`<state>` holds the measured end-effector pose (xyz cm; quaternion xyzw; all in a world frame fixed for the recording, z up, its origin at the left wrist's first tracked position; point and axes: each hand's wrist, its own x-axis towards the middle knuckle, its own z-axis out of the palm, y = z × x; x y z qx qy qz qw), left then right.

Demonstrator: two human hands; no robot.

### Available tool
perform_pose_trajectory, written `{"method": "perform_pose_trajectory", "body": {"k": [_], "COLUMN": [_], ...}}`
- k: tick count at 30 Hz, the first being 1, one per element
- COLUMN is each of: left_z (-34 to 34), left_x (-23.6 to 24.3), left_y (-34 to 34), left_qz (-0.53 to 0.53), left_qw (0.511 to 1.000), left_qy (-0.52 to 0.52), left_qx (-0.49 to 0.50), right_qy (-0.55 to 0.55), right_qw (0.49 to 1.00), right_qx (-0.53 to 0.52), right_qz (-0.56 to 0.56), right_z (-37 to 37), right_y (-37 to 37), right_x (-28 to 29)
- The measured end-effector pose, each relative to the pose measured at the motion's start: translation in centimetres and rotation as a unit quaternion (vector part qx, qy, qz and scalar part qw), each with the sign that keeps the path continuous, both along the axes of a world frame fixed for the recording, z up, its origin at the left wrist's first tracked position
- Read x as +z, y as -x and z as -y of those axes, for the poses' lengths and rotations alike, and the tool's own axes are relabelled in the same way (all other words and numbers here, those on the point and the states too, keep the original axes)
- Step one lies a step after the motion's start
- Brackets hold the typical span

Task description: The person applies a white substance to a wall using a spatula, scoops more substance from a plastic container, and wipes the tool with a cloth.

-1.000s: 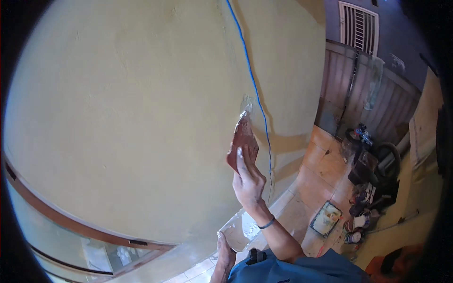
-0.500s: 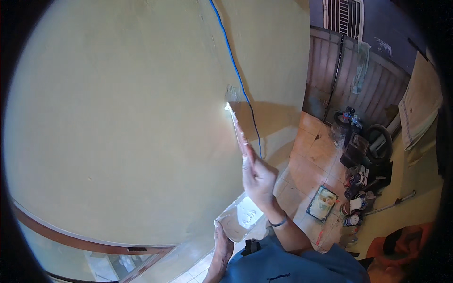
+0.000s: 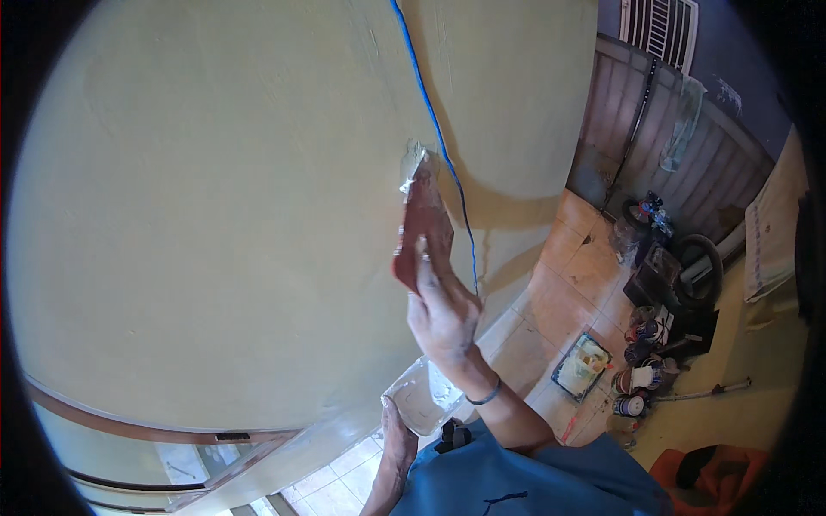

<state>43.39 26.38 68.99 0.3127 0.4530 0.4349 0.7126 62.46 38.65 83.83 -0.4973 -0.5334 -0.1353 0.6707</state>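
Note:
My right hand (image 3: 445, 322) is closed round a flat reddish-brown putty spreader (image 3: 426, 225). The spreader's tip, with white paste on its edge, meets the beige wall (image 3: 232, 215) at a grey-white smeared patch (image 3: 413, 159). Just right of that patch a blue cable (image 3: 428, 99) hangs down the wall. Below, my left hand (image 3: 398, 443) grips the near side of a shallow, pale container (image 3: 417, 404) holding white putty. My right forearm and wrist cover part of the container's right side.
Lower left, a brown-framed window (image 3: 155, 423) is set in the wall. On the tiled floor (image 3: 555, 284) to the right lies a paint tray (image 3: 582, 367). Several cans (image 3: 632, 404), a tyre (image 3: 699, 271) and a pole (image 3: 710, 391) line the far side. A metal gate (image 3: 628, 120) stands behind.
My right hand has turned the spreader so its broad face shows, and its tip has risen onto the patch. The view has shifted slightly. My left hand still holds the container.

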Motion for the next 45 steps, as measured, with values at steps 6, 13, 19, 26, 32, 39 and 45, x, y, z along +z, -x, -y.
{"method": "perform_pose_trajectory", "body": {"k": [6, 13, 19, 26, 32, 39, 45], "left_z": [0.1, -0.1, 0.4, 0.6, 0.8, 1.0, 0.7], "left_x": [1.0, 1.0, 0.3, 0.7, 0.3, 1.2, 0.2], "left_y": [-1.0, -1.5, -1.0, -0.5, -0.1, 0.4, 0.0], "left_qz": [-0.005, 0.036, -0.001, 0.061, 0.011, -0.004, -0.017], "left_qw": [1.0, 0.998, 1.0, 0.997, 1.0, 1.0, 1.0], "left_qy": [0.014, 0.022, 0.0, 0.015, -0.007, -0.006, -0.013], "left_qx": [0.025, 0.034, 0.016, 0.049, 0.02, 0.005, 0.01], "right_qy": [0.007, 0.044, 0.098, 0.071, 0.035, 0.004, 0.055], "right_qw": [0.997, 0.99, 0.958, 0.973, 0.996, 0.99, 0.953], "right_qx": [0.059, 0.102, 0.174, 0.112, 0.028, 0.105, 0.185], "right_qz": [-0.042, -0.082, -0.208, -0.19, -0.079, -0.092, -0.232], "right_z": [1.0, 3.2, 5.5, 4.1, 1.4, 3.2, 3.7], "right_y": [-1.0, 0.4, 1.5, -2.6, -2.5, -2.0, -6.9], "right_x": [-1.5, 0.7, 0.9, 2.3, 1.1, 1.5, -1.1]}}
